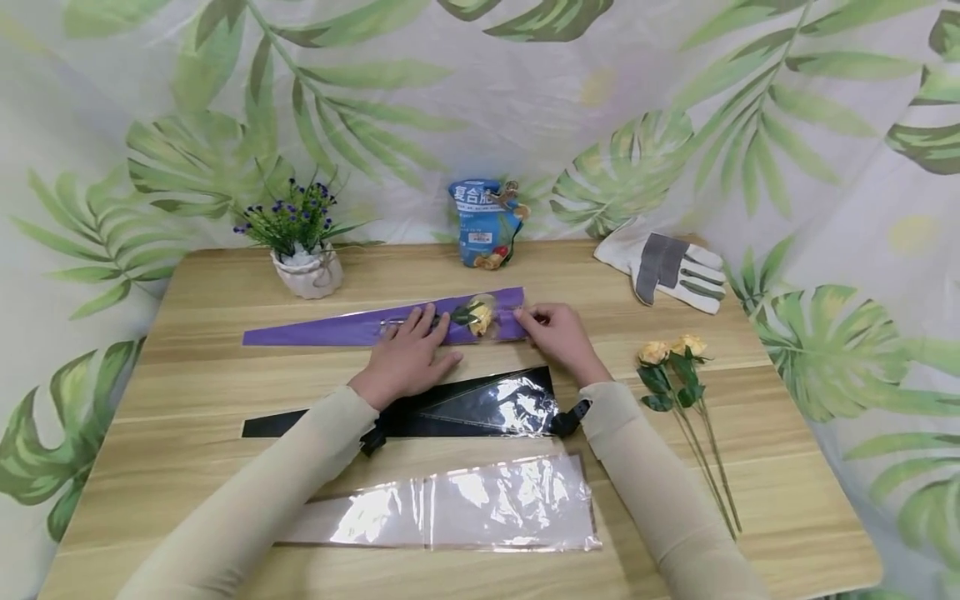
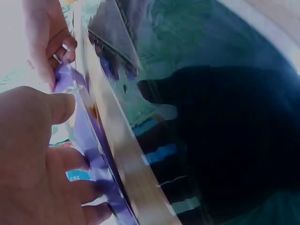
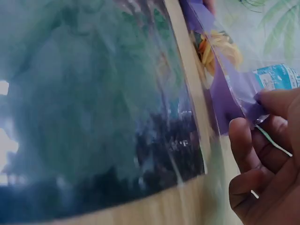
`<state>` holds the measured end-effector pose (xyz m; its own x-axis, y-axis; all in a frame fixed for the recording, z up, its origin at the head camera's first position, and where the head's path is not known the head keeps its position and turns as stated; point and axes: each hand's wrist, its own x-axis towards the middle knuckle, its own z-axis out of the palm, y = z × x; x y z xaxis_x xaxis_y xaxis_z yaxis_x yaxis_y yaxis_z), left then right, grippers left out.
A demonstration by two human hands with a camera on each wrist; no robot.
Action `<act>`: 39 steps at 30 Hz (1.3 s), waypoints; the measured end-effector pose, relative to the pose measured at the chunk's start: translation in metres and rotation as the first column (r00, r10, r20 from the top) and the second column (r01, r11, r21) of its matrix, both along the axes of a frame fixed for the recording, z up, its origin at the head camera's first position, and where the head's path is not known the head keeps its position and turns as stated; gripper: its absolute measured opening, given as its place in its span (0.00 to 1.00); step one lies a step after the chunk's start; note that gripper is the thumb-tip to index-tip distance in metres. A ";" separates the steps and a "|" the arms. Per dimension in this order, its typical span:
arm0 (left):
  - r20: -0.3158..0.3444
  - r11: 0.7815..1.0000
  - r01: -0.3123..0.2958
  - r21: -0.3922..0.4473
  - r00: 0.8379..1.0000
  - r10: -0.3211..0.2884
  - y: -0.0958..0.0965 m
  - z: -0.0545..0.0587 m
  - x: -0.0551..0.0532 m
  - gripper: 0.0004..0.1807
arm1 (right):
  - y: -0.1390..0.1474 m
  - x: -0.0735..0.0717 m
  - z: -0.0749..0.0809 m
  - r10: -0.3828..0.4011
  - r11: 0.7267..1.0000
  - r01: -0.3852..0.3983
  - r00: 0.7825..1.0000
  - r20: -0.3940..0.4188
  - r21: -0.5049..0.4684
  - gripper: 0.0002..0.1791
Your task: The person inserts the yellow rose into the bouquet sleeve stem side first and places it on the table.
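A long purple flower sleeve (image 1: 330, 330) lies across the far part of the table, its wide end to the right. Through its clear front a yellow rose (image 1: 480, 317) with green leaves shows inside. My left hand (image 1: 408, 354) rests on the sleeve's middle with fingers stretched out, just left of the bloom, covering part of the stem. At the wide end, my right hand (image 1: 557, 333) pinches the sleeve's edge between thumb and forefinger. The right wrist view shows the purple film (image 3: 241, 96) between those fingertips.
Nearer lie a black sleeve (image 1: 480, 408) and a clear sleeve (image 1: 510, 504). To the right are two yellow roses (image 1: 678, 375) on long stems and a work glove (image 1: 667, 267). A potted plant (image 1: 306, 271) and a blue bag (image 1: 486, 225) stand along the back.
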<state>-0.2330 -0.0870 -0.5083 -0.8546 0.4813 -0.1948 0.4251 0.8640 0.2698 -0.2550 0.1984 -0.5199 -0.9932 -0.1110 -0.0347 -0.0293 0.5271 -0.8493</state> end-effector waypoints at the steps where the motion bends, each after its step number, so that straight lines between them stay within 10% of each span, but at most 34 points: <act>1: -0.006 1.000 -0.009 -0.009 1.000 0.009 -0.001 -0.001 0.000 0.42 | 0.000 0.001 -0.001 -0.013 1.000 0.013 1.000 0.004 0.015 0.19; 9: -0.079 1.000 -0.004 0.003 0.997 0.004 0.000 -0.001 0.005 0.42 | 0.015 0.015 0.003 -0.006 1.000 0.006 1.000 0.004 0.029 0.24; 15: -0.288 0.993 0.088 0.081 0.956 -0.061 0.009 0.015 0.043 0.38 | 0.035 0.057 0.008 0.204 0.940 -0.194 0.979 -0.007 0.280 0.30; 21: -0.106 0.924 0.364 0.115 0.930 -0.353 0.036 0.018 0.082 0.34 | 0.033 0.073 0.011 0.323 0.863 -0.264 0.944 -0.070 0.431 0.33; 27: -0.125 0.935 0.354 0.011 0.928 -0.350 0.046 0.004 0.076 0.29 | 0.024 0.060 0.005 0.296 0.826 -0.237 0.954 -0.036 0.511 0.30; 33: -0.101 0.930 0.367 0.020 0.926 -0.363 0.045 0.001 0.074 0.30 | 0.024 0.060 0.004 0.288 0.893 -0.265 0.957 -0.010 0.363 0.13; 39: -0.126 0.931 0.364 0.024 0.925 -0.358 0.041 0.003 0.078 0.29 | 0.028 0.077 0.004 0.291 0.952 -0.289 0.957 -0.003 0.105 0.30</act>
